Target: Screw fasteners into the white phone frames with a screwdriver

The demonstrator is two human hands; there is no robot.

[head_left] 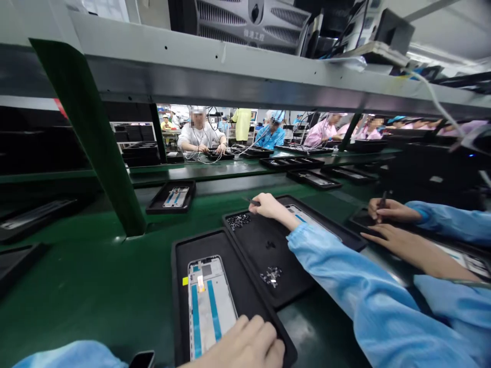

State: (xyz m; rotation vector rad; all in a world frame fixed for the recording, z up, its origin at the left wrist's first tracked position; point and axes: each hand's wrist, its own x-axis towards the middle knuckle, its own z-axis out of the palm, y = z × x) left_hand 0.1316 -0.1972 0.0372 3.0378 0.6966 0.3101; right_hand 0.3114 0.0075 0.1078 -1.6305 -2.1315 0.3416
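Observation:
A silver phone frame (209, 301) with blue strips, a yellow tab and a small flex cable lies in a black tray (245, 286) before me. My left hand (245, 343) rests on its lower end, fingers curled together, their tips hidden. Farther off, my right hand (268, 207) pinches dark tweezers (253, 202) above a second black tray (253, 245). Below and left of that hand is a pile of tiny black parts (238, 221). Another heap of small black and silver parts (271, 276) lies at the tray's near end, with a few dark bits (270, 245) between.
Beyond my right sleeve, another phone frame (312, 220) lies partly hidden. A co-worker's hands (395, 225) work close on the right. A slanted green post (92, 138) stands left, under a low shelf (230, 76). Several trays, one with a phone frame (176, 197), lie across the green bench.

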